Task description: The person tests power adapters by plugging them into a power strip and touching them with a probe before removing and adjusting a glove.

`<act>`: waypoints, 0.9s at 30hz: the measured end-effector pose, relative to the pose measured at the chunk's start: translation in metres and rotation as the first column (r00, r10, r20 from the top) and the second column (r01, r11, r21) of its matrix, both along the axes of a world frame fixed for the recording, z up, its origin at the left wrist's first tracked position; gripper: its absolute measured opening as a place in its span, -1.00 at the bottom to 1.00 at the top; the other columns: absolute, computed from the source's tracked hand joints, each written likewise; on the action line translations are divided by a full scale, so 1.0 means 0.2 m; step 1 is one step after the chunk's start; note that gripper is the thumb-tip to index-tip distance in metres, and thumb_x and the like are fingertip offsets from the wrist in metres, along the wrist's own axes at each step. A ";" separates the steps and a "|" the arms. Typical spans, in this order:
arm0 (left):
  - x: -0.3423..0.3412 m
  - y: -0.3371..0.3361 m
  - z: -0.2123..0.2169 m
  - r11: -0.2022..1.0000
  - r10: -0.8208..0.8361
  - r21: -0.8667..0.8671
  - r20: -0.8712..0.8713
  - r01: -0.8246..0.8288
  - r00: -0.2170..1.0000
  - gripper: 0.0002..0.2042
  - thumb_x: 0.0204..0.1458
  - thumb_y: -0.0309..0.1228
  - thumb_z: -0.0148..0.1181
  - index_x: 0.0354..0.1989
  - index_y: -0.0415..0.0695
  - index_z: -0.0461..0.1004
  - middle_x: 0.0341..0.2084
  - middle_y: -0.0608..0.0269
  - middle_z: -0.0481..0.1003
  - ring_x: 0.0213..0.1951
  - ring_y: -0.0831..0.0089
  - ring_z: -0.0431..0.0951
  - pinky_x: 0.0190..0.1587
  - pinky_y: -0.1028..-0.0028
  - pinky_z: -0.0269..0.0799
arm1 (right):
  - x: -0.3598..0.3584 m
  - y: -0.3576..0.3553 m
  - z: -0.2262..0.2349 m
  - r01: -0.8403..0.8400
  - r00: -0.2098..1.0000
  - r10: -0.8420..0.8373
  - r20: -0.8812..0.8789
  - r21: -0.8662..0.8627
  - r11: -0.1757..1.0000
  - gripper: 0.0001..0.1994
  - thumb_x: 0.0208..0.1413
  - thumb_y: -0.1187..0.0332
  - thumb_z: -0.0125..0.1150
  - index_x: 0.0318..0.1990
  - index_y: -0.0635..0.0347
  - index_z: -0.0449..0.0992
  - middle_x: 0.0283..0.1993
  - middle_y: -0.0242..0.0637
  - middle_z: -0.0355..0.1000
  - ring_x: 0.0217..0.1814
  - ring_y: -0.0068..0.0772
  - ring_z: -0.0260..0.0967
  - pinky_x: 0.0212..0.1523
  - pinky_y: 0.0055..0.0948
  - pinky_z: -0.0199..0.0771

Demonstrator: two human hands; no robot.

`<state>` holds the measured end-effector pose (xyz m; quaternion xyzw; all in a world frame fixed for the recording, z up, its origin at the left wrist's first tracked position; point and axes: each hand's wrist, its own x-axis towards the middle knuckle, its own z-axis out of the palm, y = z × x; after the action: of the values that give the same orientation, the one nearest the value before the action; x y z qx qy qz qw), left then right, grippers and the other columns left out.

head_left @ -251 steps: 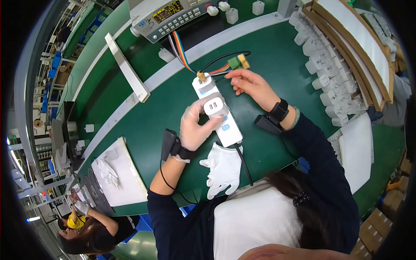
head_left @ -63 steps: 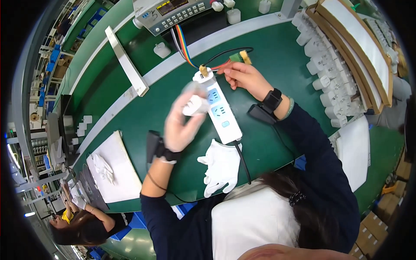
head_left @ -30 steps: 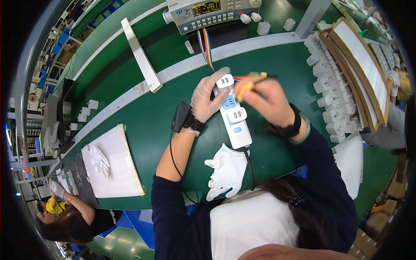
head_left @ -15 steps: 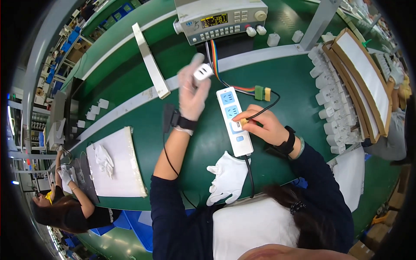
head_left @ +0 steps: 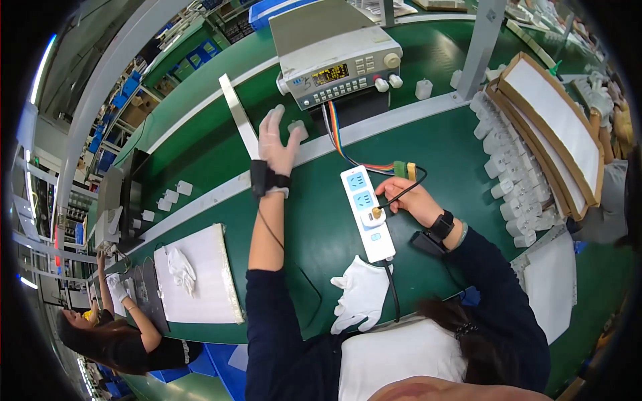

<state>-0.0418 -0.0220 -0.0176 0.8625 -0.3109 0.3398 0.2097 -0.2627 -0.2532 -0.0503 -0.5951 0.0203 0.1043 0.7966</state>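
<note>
My left hand (head_left: 277, 144), in a thin whitish glove, reaches over the white rail with its fingers spread. Next to its thumb is a small white charger block (head_left: 297, 131), slightly blurred. A white power strip (head_left: 380, 248) with light-blue sockets lies in front of me. Near its lower end sits a yellow plug (head_left: 376, 212) on a black cable (head_left: 408, 190). My bare right hand (head_left: 416, 202) hovers just right of the strip, fingers bent and apart, off the plug. Below the strip lies a white glove (head_left: 362, 294).
A bench meter (head_left: 341, 67) with a lit display stands at the back, coloured wires running to a green connector (head_left: 400, 168). White chargers (head_left: 515, 180) line the right beside cardboard trays (head_left: 555, 127). A foam sheet (head_left: 200, 281) lies left, near another person (head_left: 127, 327).
My left hand has moved up and away, and the charger block has left its grasp. My right hand has let go of the yellow plug, which stays at the strip. The view has shifted slightly.
</note>
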 end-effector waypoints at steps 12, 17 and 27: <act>-0.57 -0.09 0.60 -0.525 -0.846 -0.849 0.528 0.060 0.070 -0.30 0.13 0.20 -0.22 0.33 -0.02 0.05 0.18 0.24 0.26 0.23 0.26 0.21 0.25 0.15 0.11 | -0.14 -0.04 0.77 -0.223 0.765 0.416 0.492 -0.403 0.888 -0.81 0.12 0.33 0.07 -0.35 0.25 0.54 -0.47 -0.32 0.38 -0.47 -0.54 0.29 -0.43 -0.56 0.22; -0.69 -0.12 0.63 -0.449 -0.870 -0.885 0.464 0.122 0.169 -0.22 0.09 0.27 -0.26 0.37 0.00 -0.06 0.26 0.28 0.16 0.29 0.27 0.12 0.30 0.16 -0.02 | -0.13 0.21 0.90 0.189 0.692 0.222 0.687 -0.468 0.863 -0.84 0.04 0.34 0.21 -0.30 0.23 0.56 -0.40 -0.28 0.41 -0.39 -0.47 0.36 -0.34 -0.49 0.31; -0.81 -0.25 0.63 -0.372 -0.911 -0.926 0.378 0.066 0.164 -0.12 0.03 0.37 -0.37 0.39 -0.03 -0.18 0.29 0.20 0.10 0.32 0.25 0.05 0.34 0.18 -0.14 | 0.02 0.36 0.79 0.647 0.442 0.081 0.893 -0.380 0.661 -0.71 -0.24 0.39 0.43 -0.29 0.19 0.53 -0.31 -0.26 0.40 -0.29 -0.24 0.37 -0.29 -0.41 0.38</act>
<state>-0.2047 -0.0713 0.1088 0.1988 -0.3301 -0.0653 0.9205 -0.2594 -0.1820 0.1078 -0.7961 -0.2302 -0.3694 0.4204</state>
